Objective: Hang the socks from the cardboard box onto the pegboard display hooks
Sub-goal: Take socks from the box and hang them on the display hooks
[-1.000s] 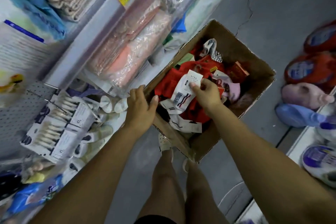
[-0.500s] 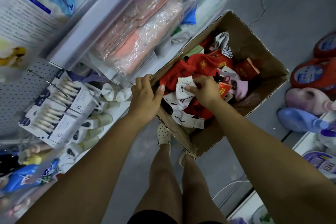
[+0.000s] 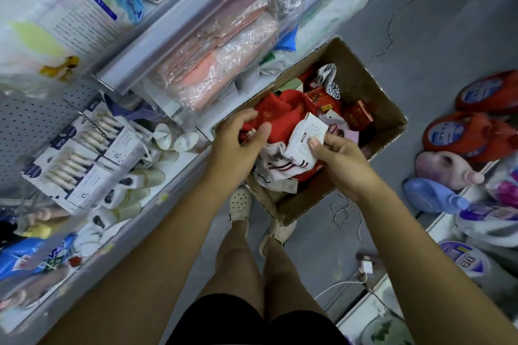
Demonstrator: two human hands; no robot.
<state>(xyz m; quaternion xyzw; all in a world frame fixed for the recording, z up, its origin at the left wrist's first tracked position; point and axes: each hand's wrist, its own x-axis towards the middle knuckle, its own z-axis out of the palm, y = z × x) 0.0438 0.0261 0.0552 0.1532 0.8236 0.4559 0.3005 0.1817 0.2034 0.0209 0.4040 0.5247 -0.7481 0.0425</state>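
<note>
Box: cardboard box (image 3: 361, 75) on the floor, left rim just beside shelf base (image 3: 179, 176); open floor (image 3: 437, 45) far right.
Right hand (image 3: 344, 165): pinches white striped socks (image 3: 280, 159) by paper label (image 3: 308, 134), above near box corner.
Left hand (image 3: 235, 145): curled over red socks (image 3: 286, 109); grip unclear.
Pegboard (image 3: 25, 120): left, well apart.

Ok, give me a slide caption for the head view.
Right hand pinches the card of a white sock over the box; left hand over red socks.

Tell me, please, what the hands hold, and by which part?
Right hand pinches the white socks by their paper label; left hand's hold cannot be told.
</note>
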